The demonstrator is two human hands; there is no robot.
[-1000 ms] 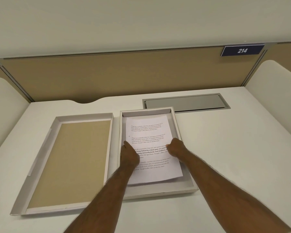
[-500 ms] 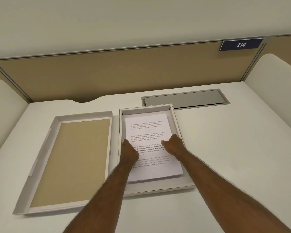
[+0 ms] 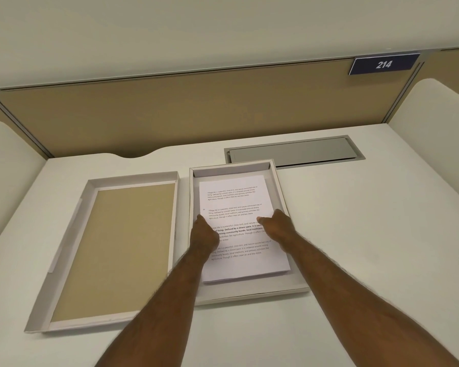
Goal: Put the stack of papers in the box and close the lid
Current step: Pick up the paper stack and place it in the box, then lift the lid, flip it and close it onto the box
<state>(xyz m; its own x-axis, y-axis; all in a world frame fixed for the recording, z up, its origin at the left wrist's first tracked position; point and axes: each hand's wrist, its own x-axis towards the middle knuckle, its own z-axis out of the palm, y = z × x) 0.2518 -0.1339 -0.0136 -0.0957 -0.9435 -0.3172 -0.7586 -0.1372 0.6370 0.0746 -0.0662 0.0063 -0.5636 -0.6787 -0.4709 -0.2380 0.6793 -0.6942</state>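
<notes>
White printed sheets, the stack of papers (image 3: 236, 229), lie inside the open box (image 3: 282, 205) at the centre of the frame, skewed slightly so the lower right corner sits close to the box wall. The left hand (image 3: 204, 235) and right hand (image 3: 276, 225) both rest on the top sheet with fingers curled, pressing down and gripping nothing. The lid (image 3: 90, 197) lies upturned at the left of the frame, just beside the box on the desk (image 3: 368, 234). As I judge it, lifting the hands carelessly could drag the top sheets askew; a corner riding up the wall would then catch under the lid and crease.
</notes>
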